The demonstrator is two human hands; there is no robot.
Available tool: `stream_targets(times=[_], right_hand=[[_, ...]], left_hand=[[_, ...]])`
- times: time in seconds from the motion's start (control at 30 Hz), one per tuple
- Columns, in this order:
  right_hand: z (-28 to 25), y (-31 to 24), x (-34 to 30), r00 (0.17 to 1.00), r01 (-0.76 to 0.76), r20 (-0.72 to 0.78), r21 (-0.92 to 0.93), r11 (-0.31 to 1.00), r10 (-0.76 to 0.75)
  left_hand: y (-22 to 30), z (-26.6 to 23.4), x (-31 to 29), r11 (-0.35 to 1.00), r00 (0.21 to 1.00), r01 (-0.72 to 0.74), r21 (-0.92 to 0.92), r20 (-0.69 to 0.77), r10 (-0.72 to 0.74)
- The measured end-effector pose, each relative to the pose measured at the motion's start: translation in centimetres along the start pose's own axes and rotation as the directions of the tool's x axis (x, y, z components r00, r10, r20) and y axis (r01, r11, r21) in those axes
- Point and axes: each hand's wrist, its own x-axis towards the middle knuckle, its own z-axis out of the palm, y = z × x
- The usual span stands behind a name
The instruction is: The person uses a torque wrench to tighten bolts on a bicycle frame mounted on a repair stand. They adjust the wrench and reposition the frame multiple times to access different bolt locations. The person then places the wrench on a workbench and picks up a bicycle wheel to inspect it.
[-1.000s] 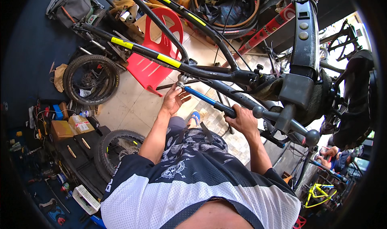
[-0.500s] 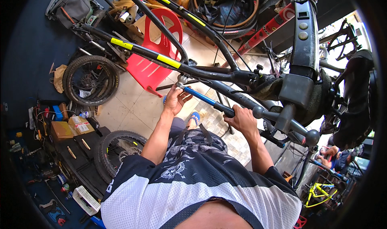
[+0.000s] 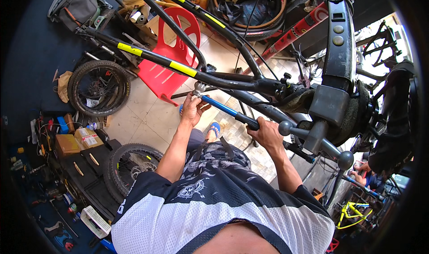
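Observation:
A black bicycle frame (image 3: pixel 237 81) with yellow stripes spans the view in front of me. My right hand (image 3: pixel 264 133) is wrapped around the black grip of a long blue socket wrench (image 3: pixel 220 105). At its other end, my left hand (image 3: pixel 194 110) closes on the wrench just below the silver head, its thumb and fingertips against the metal. The head meets the frame's lower tube junction, where a silver round part (image 3: pixel 199 87) sits; the exact fit there is too small to tell.
A grey stand clamp (image 3: pixel 328 102) with a ball-ended handle (image 3: pixel 345 159) juts out by my right forearm. Beyond the frame is a red plastic chair (image 3: pixel 167 62). Wheels (image 3: pixel 99 88), boxes (image 3: pixel 69 144) and loose tools lie to the left. Another person (image 3: pixel 362 176) is at the far right.
Both hands keep their grip on the wrench, which stays at nearly the same angle. The whole view has shifted slightly, so the frame and chair appear a little farther left.

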Motion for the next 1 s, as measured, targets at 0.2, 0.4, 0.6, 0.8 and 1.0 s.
stream_targets(times=[0.2, 0.4, 0.6, 0.8, 1.0], right_hand=[[0.0, -0.1, -0.2, 1.000, 0.015, -0.027, 0.022, 1.000, -0.015], [0.2, -0.1, -0.2, 0.999, 0.016, -0.052, 0.008, 1.000, -0.016], [0.3, -0.1, -0.2, 0.997, 0.025, -0.075, 0.003, 1.000, -0.024], [0.6, 0.2, -0.1, 0.996, 0.044, -0.081, -0.011, 0.999, -0.045], [0.7, 0.3, 0.1, 0.998, 0.030, -0.058, -0.049, 0.998, -0.033]], left_hand=[[0.4, 0.4, -0.4, 0.999, 0.999, -0.012, 0.037, 0.047, 0.011], [0.8, 0.5, 0.0, 0.998, 0.998, 0.063, -0.013, -0.030, -0.063], [1.2, 1.3, 1.0, 0.997, 0.988, 0.079, 0.010, -0.137, -0.077], [1.6, 1.8, 1.5, 0.996, 0.986, 0.086, 0.013, -0.143, -0.083], [1.1, 0.1, 0.4, 0.998, 0.996, 0.068, -0.014, 0.054, -0.067]])
